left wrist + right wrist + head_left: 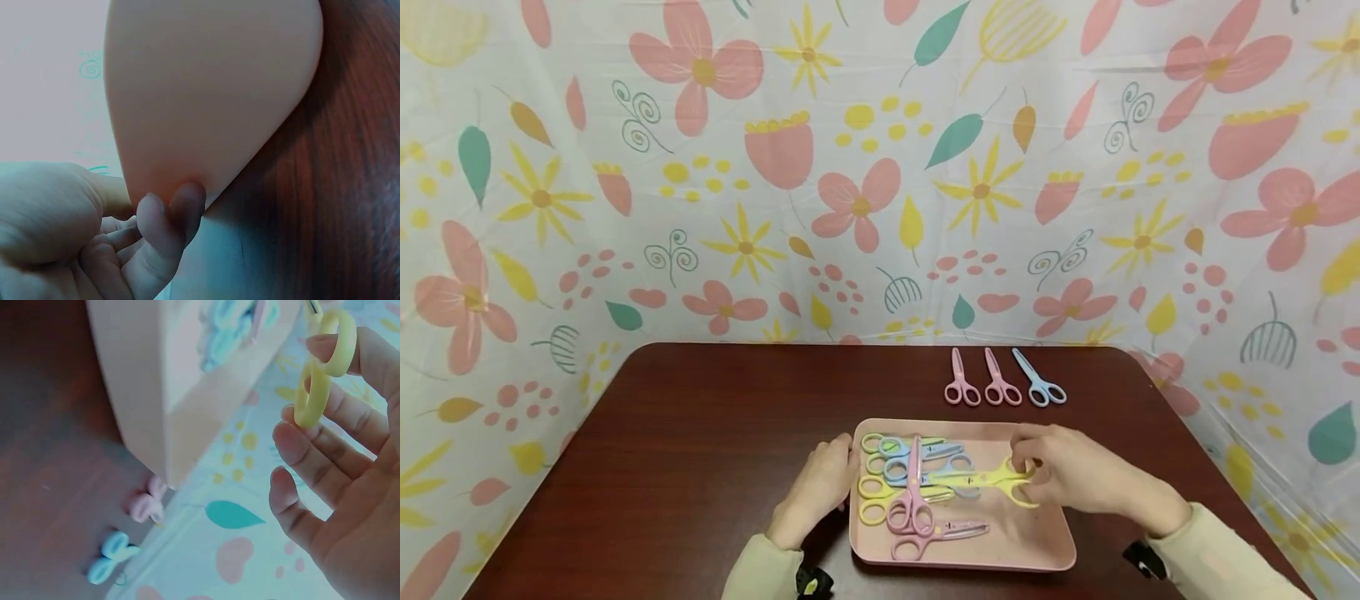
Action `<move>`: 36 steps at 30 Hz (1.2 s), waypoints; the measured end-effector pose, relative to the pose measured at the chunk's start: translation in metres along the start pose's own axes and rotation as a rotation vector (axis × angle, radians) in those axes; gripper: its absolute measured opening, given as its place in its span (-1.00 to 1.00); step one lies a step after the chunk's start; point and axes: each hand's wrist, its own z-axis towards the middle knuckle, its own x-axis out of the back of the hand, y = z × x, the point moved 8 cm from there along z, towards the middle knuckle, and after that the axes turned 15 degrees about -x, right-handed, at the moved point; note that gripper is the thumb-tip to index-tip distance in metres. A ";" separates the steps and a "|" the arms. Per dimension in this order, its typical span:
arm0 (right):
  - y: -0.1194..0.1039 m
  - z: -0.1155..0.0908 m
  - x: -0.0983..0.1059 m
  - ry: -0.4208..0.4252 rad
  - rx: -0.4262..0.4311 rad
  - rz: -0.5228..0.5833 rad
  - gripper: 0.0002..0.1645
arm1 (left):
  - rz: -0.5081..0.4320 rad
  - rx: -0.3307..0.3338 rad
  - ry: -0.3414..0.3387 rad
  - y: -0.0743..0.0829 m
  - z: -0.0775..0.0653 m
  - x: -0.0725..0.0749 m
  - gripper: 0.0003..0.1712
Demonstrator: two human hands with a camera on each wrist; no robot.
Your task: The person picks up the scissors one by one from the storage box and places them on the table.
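A pink tray point(1030, 540) on the table holds several pairs of scissors with pink, blue and yellow handles. My right hand point(1071, 468) grips a pair of yellow scissors point(991, 478) by its handle loops, over the right half of the tray. In the right wrist view, thumb and fingers close round the yellow loops point(342, 353), while the other fingers stay loosely bent. At the tray's left side, my left hand point(822, 473) holds the wall near the rim. The left wrist view has fingertips point(186, 203) against the outer wall point(206, 81). Pink scissors point(913, 492) lie across the pile.
Behind the tray, two pink scissors point(961, 390) point(1002, 392) and one blue pair point(1043, 390) lie in a row near the table's far edge, blades pointing away. A flower-patterned cloth point(865, 275) hangs behind the dark wooden table point(700, 450).
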 end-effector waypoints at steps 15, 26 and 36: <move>0.015 0.047 0.011 0.108 -0.100 -0.060 -0.74 | -0.007 -0.028 0.003 0.005 0.000 0.000 -0.80; 0.025 0.087 0.000 0.141 -0.241 -0.077 -0.76 | 0.014 -0.033 0.013 0.003 0.000 0.003 -0.78; 0.032 0.120 -0.004 0.140 -0.385 -0.061 -0.77 | 0.024 -0.036 0.021 0.003 0.001 0.003 -0.78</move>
